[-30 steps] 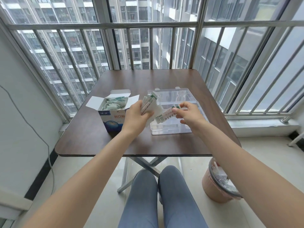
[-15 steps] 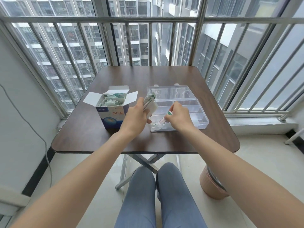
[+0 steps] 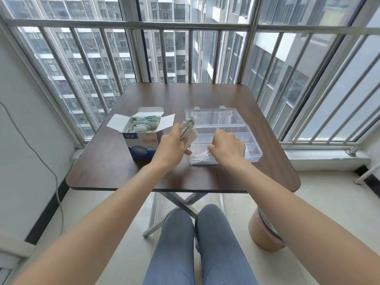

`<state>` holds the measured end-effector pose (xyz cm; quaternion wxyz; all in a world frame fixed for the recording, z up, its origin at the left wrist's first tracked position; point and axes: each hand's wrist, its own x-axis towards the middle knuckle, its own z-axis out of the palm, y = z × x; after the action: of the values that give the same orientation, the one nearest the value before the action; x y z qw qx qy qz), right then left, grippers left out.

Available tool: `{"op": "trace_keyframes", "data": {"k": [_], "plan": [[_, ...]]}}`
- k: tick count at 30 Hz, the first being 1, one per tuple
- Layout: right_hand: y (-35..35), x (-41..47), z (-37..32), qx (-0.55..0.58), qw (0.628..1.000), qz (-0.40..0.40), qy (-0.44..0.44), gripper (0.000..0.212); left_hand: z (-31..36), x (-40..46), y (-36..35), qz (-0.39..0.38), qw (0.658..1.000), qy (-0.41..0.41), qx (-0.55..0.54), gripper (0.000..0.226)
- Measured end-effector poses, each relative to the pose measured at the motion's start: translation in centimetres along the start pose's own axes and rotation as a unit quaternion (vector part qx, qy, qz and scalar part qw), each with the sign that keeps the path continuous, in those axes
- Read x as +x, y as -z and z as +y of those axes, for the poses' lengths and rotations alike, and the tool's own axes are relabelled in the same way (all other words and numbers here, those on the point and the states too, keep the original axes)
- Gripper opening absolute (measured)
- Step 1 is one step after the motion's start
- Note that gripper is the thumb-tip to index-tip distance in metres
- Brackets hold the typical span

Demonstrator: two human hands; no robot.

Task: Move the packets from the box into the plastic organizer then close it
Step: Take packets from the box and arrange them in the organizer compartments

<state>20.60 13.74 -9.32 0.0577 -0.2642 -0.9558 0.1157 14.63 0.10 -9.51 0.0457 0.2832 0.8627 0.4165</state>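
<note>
A blue and white cardboard box (image 3: pixel 141 146) stands open on the brown table (image 3: pixel 115 165), with several packets (image 3: pixel 141 124) inside. To its right lies the clear plastic organizer (image 3: pixel 254 149), its lid (image 3: pixel 213 117) folded back. My left hand (image 3: pixel 172 146) grips a stack of packets (image 3: pixel 188 130) upright between box and organizer. My right hand (image 3: pixel 227 147) reaches down into the organizer's near left compartment, fingers curled on a packet (image 3: pixel 200 155) lying there.
A pinkish waste bin (image 3: pixel 265 233) stands on the floor under the table's right side. Metal railing bars (image 3: pixel 185 54) close off the far and right edges. My knees (image 3: pixel 195 233) are under the near edge. A grey cable (image 3: pixel 41 161) hangs on the left wall.
My right hand carried one packet from mid-air down into the organizer's near left compartment. My left hand kept holding its stack and barely shifted.
</note>
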Motion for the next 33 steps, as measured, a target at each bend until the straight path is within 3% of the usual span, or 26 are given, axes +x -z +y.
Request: {"op": "trace_keyframes", "data": {"k": [9, 25, 33], "plan": [[0.3, 0.1, -0.2, -0.102, 0.994, 0.006, 0.037, 0.020, 0.7, 0.0, 0.1, -0.009, 1.000, 0.005, -0.003, 0.005], [0.8, -0.1, -0.4, -0.129, 0.987, -0.013, 0.094, 0.023, 0.1, 0.3, 0.2, -0.017, 1.000, 0.017, -0.009, 0.003], [0.3, 0.0, -1.0, -0.098, 0.980, -0.079, 0.152, 0.024, 0.0, 0.5, 0.1, -0.009, 0.999, 0.021, -0.025, 0.003]]}}
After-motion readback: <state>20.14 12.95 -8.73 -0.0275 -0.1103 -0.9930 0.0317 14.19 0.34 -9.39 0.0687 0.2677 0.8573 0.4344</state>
